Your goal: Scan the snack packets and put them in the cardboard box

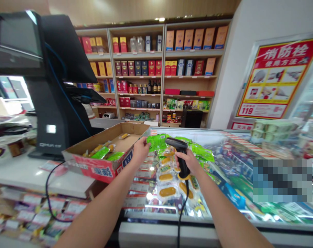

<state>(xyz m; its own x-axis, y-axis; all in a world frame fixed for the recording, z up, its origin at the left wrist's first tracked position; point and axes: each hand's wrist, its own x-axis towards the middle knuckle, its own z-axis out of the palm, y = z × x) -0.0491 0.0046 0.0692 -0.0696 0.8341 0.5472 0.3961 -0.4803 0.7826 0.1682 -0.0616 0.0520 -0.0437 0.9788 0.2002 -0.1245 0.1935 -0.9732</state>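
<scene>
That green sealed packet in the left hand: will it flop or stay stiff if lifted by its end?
The green packet will probably flop, as its thin film seems to bend where the left hand pinches it. It is likely light, since it hangs from one edge. The glossy plastic may slip, so a firmer pinch could help.

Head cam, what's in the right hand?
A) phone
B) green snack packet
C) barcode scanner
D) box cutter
C. The right hand grips a black barcode scanner with its cord hanging down, while the green packet is in the left hand.
</scene>
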